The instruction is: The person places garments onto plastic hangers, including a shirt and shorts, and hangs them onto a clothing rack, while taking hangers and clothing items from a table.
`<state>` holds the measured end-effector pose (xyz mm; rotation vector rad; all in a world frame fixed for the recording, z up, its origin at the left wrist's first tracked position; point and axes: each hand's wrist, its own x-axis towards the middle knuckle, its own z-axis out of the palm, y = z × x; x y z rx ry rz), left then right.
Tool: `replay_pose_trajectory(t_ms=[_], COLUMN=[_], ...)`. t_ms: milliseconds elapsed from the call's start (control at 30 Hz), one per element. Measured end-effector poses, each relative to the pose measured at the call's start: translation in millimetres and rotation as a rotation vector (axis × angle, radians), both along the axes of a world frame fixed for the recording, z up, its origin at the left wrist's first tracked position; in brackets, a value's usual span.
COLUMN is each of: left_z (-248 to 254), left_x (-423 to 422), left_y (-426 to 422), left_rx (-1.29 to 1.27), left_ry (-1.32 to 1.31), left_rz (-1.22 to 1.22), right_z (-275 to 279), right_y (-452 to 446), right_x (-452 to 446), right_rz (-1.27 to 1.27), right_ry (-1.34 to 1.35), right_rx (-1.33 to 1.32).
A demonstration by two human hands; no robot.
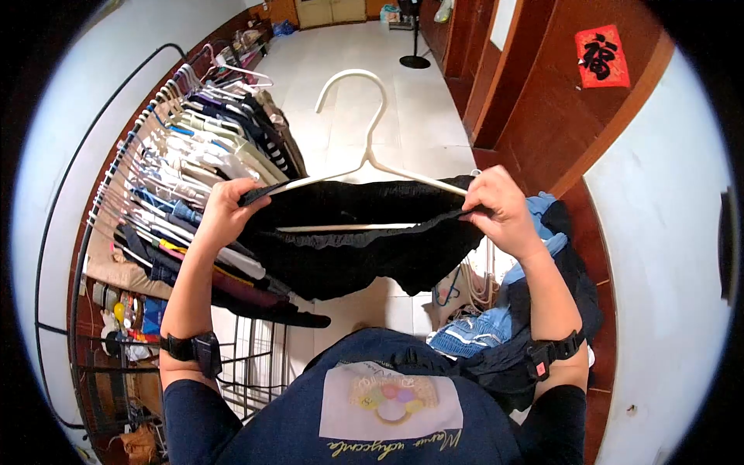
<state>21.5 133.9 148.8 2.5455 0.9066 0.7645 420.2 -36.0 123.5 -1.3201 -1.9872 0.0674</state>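
A white hanger [373,159] is upright in the middle, its hook at the top and its lower bar inside the open waistband of a black garment [341,260]. My left hand [230,211] pinches the garment's waistband at its left end, close to the hanger's left tip. At the other end, my right hand [500,211] grips the waistband and the hanger's right tip is beside its fingers. The waistband is stretched between both hands, and the cloth hangs down in front of my body.
A rack [77,155] full of hung clothes [225,143] runs along the left. Piled clothes [477,333] and several loose hangers [484,271] lie at the right. Beyond are a tiled floor [310,77], a black stand [415,60] and brown doors [535,101].
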Motion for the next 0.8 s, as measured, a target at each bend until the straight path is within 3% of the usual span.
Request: replay_pose_trajectory(t_ms=[67, 200, 267, 467, 533, 600, 667, 733, 800], left_z=[-2, 1, -3, -34, -44, -45, -51, -71, -76], left_x=[-4, -11, -16, -42, -55, -52, -45, -45, -55], left_y=[-3, -16, -21, -54, -69, -97, -111, -123, -142], left_rx=[0.004, -0.027, 0.015, -0.261, -0.512, -0.436, -0.045, -0.052, -0.255], left_ry=[-0.060, -0.042, -0.044, -0.131, -0.233, -0.239, 0.003, -0.115, -0.173], left_rz=[-0.019, 0.018, 0.018, 0.119, 0.064, 0.080, 0.178, 0.289, 0.438], right_z=[5, 9, 4, -12, -11, -12, -17, -16, -11], right_y=[7, 13, 16, 7, 3, 0, 0, -2, -2], right_x=[-7, -20, -14, -14, -19, -19, -21, -23, -24], right_rz=[-0.015, -0.079, -0.038, 0.057, 0.076, 0.090, 0.127, 0.172, 0.287], right_ry=[-0.015, 0.114, 0.066, 0.133, 0.190, 0.189, 0.199, 0.189, 0.210], right_rx=[0.172, 0.072, -0.127, -0.171, -0.205, -0.245, -0.257, -0.336, -0.421])
